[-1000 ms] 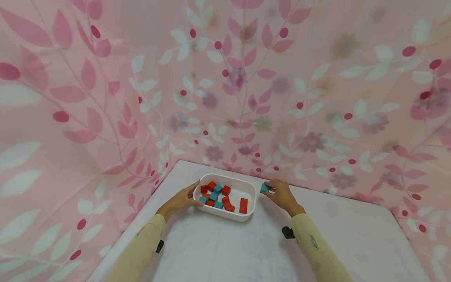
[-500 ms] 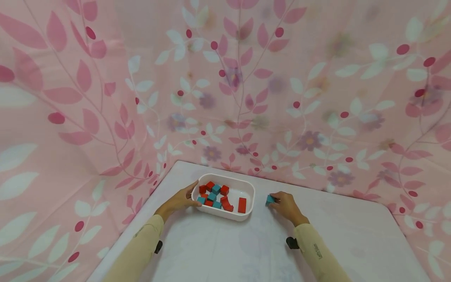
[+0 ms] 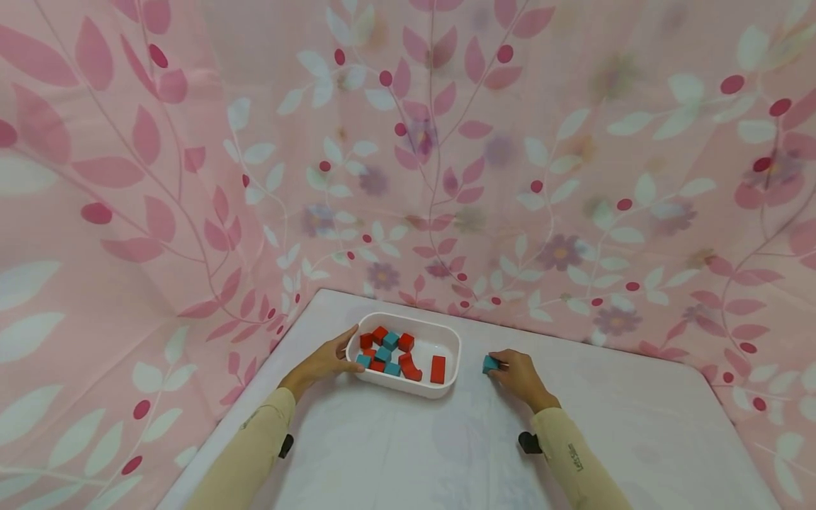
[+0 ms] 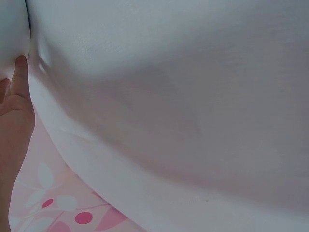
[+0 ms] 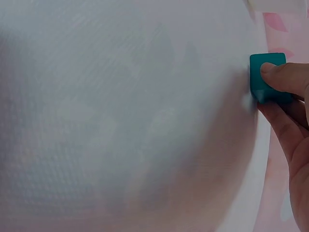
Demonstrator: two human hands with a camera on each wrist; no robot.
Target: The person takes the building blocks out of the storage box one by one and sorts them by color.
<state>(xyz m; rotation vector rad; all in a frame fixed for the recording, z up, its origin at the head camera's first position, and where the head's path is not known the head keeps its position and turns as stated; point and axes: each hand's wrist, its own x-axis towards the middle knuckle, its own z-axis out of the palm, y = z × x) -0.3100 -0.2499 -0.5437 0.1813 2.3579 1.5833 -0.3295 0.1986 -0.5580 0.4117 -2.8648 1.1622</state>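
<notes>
A white plastic tub (image 3: 401, 389) holds several red and teal wooden blocks, among them a long red block (image 3: 438, 370) and a red curved block (image 3: 410, 367). My left hand (image 3: 325, 360) holds the tub's left end, thumb along the near side and fingers round the far-left side. In the left wrist view only part of that left hand (image 4: 17, 106) shows at the left edge. Right of the tub, my right hand (image 3: 519, 375) pinches a teal cube (image 3: 489, 364) close over the table. The right wrist view shows the thumb (image 5: 285, 77) across the cube's face.
A white cloth covers the table (image 3: 408, 453). Pink floral fabric (image 3: 497, 177) hangs behind and to the left, close to the table's far edge. Black wrist cameras sit under both sleeves.
My right hand has moved slightly right and nearer with the teal cube, away from the tub, then stayed almost still. My left hand has kept its place at the tub.
</notes>
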